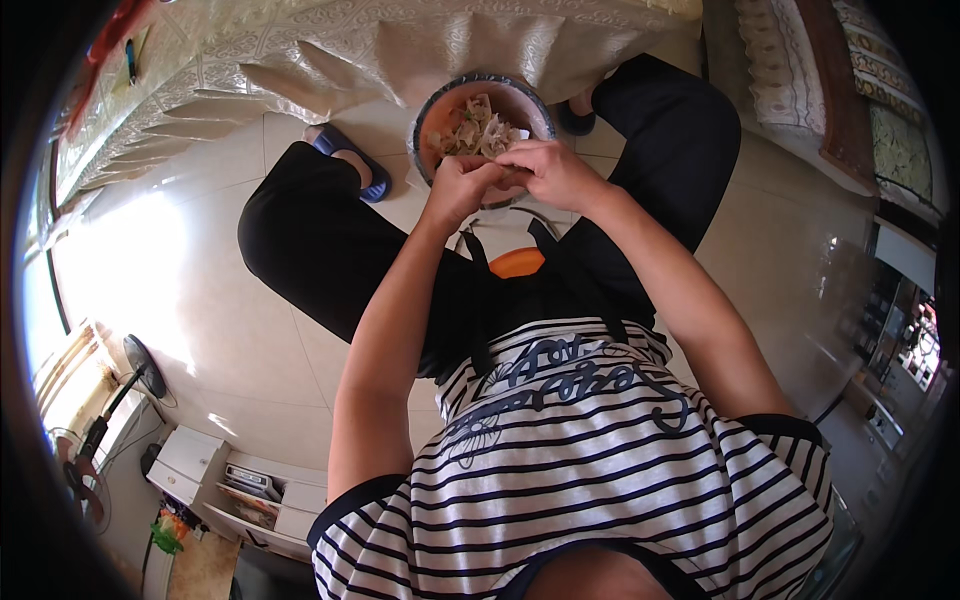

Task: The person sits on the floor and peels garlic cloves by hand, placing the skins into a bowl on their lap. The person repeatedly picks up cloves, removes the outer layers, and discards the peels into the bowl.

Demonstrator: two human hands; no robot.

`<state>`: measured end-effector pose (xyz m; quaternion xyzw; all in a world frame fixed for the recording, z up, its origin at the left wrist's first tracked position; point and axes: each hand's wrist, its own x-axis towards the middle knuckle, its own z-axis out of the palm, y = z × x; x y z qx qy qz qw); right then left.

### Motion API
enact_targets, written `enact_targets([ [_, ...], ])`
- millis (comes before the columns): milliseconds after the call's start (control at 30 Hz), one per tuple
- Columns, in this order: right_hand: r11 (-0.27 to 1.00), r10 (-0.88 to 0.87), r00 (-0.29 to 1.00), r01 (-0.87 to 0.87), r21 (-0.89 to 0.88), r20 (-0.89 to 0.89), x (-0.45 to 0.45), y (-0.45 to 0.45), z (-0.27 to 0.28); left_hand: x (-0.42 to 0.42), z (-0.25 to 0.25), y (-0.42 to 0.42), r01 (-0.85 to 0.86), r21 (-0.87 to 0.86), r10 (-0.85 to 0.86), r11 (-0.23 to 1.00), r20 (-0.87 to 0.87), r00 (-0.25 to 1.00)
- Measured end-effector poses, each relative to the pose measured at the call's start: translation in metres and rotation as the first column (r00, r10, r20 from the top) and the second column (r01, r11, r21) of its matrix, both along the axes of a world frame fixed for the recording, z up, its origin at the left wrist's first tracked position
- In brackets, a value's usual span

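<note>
Over the near rim of a round bin [541,112] with a dark edge, my left hand [469,184] and my right hand [551,171] meet at the fingertips. Both pinch something small that the fingers mostly hide; its kind is not clear. Crumpled pale scraps [484,131], some with green parts, lie inside the bin. The bin stands on the floor between my feet, against a hanging cream tablecloth [465,45]. Just on my side of the bin is an orange object [517,262], partly hidden by my clothing.
My blue slipper [356,161] is left of the bin. A standing fan [144,366] and a white cabinet [187,457] are at the lower left. Wooden furniture with patterned covers [847,97] stands at the upper right. A pen [131,61] lies on the cloth.
</note>
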<state>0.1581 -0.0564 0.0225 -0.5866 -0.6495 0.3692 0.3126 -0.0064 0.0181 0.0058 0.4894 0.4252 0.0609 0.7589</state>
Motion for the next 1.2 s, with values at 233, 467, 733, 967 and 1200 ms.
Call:
enact_targets([
  [233, 0.999, -0.036, 0.999, 0.036, 0.011, 0.006, -0.004, 0.001, 0.001, 0.000, -0.003, -0.001, -0.032, 0.009, 0.032, 0.999, 0.020, 0.999],
  [467, 0.994, -0.088, 0.996, 0.086, 0.068, 0.021, 0.000, 0.001, -0.001, 0.000, -0.003, 0.000, -0.065, -0.058, 0.068, 0.996, 0.054, 0.996],
  [733, 0.987, -0.147, 0.987, 0.142, -0.081, -0.069, 0.003, 0.000, 0.001, -0.001, 0.000, 0.000, -0.050, -0.091, 0.058, 0.995, 0.091, 0.994],
  [967, 0.978, -0.199, 0.974, 0.190, -0.087, -0.110, 0.007, 0.000, -0.008, -0.001, 0.002, 0.000, -0.089, -0.052, 0.094, 0.995, 0.115, 0.989],
  [1200, 0.987, -0.162, 0.978, 0.159, 0.032, 0.131, 0.002, 0.001, -0.001, -0.003, -0.025, -0.003, -0.136, 0.176, 0.125, 0.975, 0.072, 0.990],
])
